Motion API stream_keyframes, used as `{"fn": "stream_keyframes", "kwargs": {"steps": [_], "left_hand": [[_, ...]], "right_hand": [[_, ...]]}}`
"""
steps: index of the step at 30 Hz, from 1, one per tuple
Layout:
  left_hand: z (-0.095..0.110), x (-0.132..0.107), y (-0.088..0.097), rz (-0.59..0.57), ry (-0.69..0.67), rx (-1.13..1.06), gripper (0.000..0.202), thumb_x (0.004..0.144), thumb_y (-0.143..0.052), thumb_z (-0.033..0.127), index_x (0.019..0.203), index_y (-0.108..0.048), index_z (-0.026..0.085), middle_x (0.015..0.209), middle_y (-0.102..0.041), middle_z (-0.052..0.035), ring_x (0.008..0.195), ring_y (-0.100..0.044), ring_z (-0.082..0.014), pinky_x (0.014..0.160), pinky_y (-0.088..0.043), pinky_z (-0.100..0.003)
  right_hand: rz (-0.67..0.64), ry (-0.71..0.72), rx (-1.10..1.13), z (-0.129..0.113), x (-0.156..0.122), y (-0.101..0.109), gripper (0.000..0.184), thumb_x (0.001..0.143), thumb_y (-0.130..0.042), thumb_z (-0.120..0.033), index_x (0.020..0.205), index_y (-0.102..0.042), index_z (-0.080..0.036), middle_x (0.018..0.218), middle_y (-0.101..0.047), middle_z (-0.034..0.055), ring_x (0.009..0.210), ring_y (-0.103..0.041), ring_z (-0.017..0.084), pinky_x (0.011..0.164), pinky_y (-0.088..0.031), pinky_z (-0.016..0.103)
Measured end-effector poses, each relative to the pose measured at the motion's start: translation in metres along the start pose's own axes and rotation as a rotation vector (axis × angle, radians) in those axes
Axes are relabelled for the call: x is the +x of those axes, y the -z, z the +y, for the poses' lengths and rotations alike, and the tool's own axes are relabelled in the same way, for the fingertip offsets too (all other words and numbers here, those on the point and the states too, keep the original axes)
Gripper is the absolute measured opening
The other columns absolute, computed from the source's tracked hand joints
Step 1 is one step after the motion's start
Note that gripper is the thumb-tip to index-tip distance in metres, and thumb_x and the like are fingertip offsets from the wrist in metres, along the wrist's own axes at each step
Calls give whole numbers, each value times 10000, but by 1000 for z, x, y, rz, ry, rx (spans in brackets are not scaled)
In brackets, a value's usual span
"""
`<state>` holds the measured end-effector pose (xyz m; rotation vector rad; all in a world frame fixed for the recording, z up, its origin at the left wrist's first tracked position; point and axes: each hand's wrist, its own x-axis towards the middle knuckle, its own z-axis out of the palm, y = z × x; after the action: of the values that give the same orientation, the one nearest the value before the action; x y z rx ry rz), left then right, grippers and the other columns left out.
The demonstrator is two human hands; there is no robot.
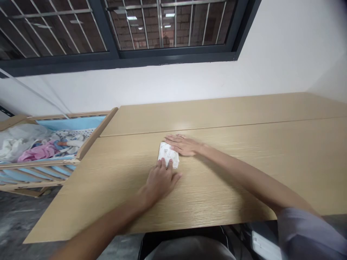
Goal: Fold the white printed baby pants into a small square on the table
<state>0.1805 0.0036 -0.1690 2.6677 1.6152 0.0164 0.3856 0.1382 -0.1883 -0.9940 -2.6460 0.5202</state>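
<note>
A small, flat white packet (167,154) with a dark printed mark lies on the wooden tabletop in front of me; whether it is paper or plastic I cannot make out. My left hand (160,179) rests its fingertips on the packet's near edge, thumb spread away to the right. Across the packet's far right corner lies my right hand (182,144), palm down, its fingers stretched out to the left and partly covering that corner. Neither hand is closed around anything.
The wide light-wood table (244,162) has a seam along its back part and meets a white wall. To the left stands a wooden crib (99,133) with clothes and a plastic bag (24,137). A barred, dark-framed window (173,56) is above. A white device (265,247) sits below the front edge.
</note>
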Motion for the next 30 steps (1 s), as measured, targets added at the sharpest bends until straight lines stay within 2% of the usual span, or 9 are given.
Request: {"fn": "stream_keyframes", "kwargs": {"steps": [3,6,9,13,18,21,24,27,30], "left_hand": [[-19,16,19,-15,98,-7,552,1040,-262,525,1180,-668,178,1155,-729,-173,1067,-697,-303,905,-524,-404],[-37,37,24,9,204,54,605,1035,-250,504,1064,-687,87,1041,-731,-248,1015,-702,-374,868,-520,-477],[-42,53,14,-15,244,87,554,1021,-325,470,1080,-680,49,1013,-729,-282,1008,-709,-393,874,-513,-504],[-40,65,1,-46,206,78,468,1028,-335,389,1133,-665,75,1046,-735,-266,1044,-711,-357,883,-513,-460],[-45,64,5,-58,150,28,406,1019,-370,357,1110,-661,90,1070,-733,-261,1017,-718,-353,853,-517,-434],[-47,51,10,-41,128,-22,376,1019,-373,362,1067,-661,124,1023,-745,-215,958,-725,-315,826,-512,-389],[-46,25,16,-2,101,-76,370,1030,-325,356,1056,-643,169,991,-747,-151,913,-714,-273,798,-498,-352],[-45,-12,32,39,83,-123,369,1022,-295,357,1024,-635,217,968,-745,-117,875,-700,-270,779,-496,-358],[-50,-62,59,37,71,-266,385,1003,-320,444,935,-656,269,902,-748,-75,817,-681,-265,788,-509,-359]], "right_hand": [[154,-131,-11,-3,-5,4,570,1061,-333,-481,1585,-332,-256,1625,-365,99,1501,-317,290,1220,-227,522],[316,-204,-11,-10,-9,6,525,1055,-368,-421,1488,-482,-146,1436,-553,184,1371,-467,305,1150,-346,477],[349,-218,32,-22,-9,2,418,1047,-405,-345,1322,-623,-119,1226,-649,167,1246,-547,270,1082,-412,411],[340,-237,43,-35,-11,-12,304,1017,-502,-297,1221,-673,-150,1134,-637,130,1138,-585,237,1036,-429,370],[445,-319,18,-46,-15,-29,253,999,-525,-263,1193,-642,-150,1165,-581,129,1119,-561,229,1014,-435,358],[456,-333,48,-62,-20,-29,199,965,-543,-223,1147,-605,-168,1158,-590,117,1127,-554,230,995,-438,353],[416,-341,110,-91,-29,-22,157,932,-548,-211,1087,-569,-193,1123,-620,109,1055,-584,236,922,-456,353],[373,-355,223,-132,-39,-13,104,906,-542,-231,1008,-532,-213,1042,-658,103,937,-610,254,817,-465,374],[339,-319,362,-175,-49,-11,85,892,-532,-286,962,-507,-242,929,-667,53,822,-616,237,725,-468,366]]}}
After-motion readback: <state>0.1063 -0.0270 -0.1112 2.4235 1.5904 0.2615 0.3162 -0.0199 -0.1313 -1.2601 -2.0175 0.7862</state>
